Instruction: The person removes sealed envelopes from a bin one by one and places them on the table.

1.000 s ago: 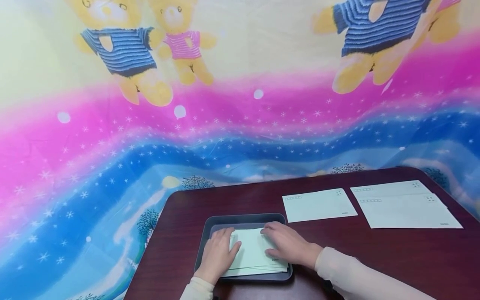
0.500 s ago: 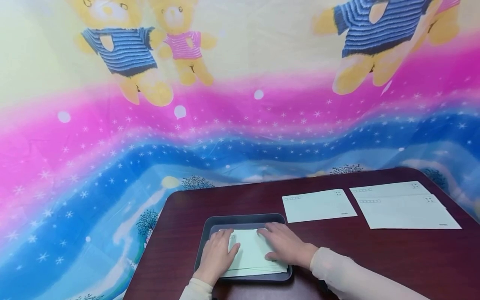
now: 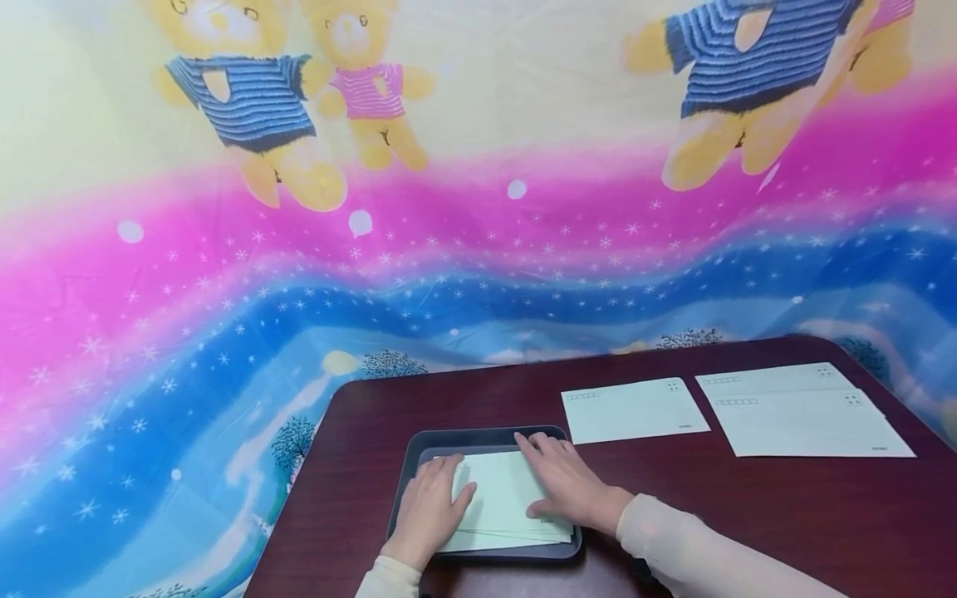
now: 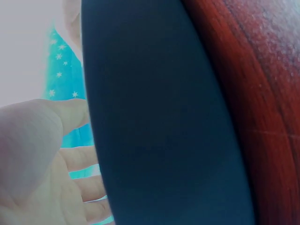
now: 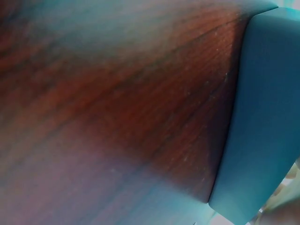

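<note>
Head view: left hand [image 3: 429,507] and right hand [image 3: 571,482] lay unclenched, thumbs apart, over envelopes [image 3: 499,500] that uneven pressure could skew.

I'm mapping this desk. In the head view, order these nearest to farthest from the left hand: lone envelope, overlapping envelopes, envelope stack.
1. Envelope stack: in the tray, partly covered by the left hand.
2. Lone envelope: on the table, by the tray's far right corner.
3. Overlapping envelopes: farther right on the table.

Stacked envelopes [image 3: 501,494] lie in the tray [image 3: 478,436] (other envelopes [image 3: 635,411] to its right).
</note>
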Demonstrator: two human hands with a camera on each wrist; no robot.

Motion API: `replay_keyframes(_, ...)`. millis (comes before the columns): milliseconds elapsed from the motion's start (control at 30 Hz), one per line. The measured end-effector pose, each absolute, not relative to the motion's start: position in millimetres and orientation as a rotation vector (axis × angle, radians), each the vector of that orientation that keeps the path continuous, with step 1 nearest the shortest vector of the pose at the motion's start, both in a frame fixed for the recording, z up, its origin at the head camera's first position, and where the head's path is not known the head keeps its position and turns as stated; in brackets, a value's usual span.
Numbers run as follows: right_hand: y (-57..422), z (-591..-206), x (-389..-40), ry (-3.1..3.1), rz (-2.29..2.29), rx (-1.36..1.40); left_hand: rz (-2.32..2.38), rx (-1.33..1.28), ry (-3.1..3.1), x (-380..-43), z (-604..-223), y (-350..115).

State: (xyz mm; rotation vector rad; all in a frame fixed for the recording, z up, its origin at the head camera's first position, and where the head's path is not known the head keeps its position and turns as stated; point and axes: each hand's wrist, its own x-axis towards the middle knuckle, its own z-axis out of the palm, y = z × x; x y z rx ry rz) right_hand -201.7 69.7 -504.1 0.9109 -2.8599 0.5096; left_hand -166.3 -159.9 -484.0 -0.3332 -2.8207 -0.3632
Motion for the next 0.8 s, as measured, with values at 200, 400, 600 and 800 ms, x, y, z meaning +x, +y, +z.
replay_keyframes(200, 69.1, -504.1, -202.3, -2.843, 0.539, 0.892, -0.365, -0.334, -2.787, -167.0, -485.5, -161.6)
replay_keyframes(400, 68.6, -505.9, -203.6, -2.759, 0.577, 0.882, -0.386, -0.324, -2.781, -165.7, -483.3, -161.2)
replay_keyframes(600, 68.9, -508.6, -204.5, -2.704, 0.608, 0.843, -0.382, -0.335, -2.766, -163.8, -481.0, -160.5)
replay_keyframes(800, 70.3, -505.8, -206.9, -2.672, 0.578, 0.829, -0.381, -0.321, -2.785, -162.8, -477.1, -160.8)
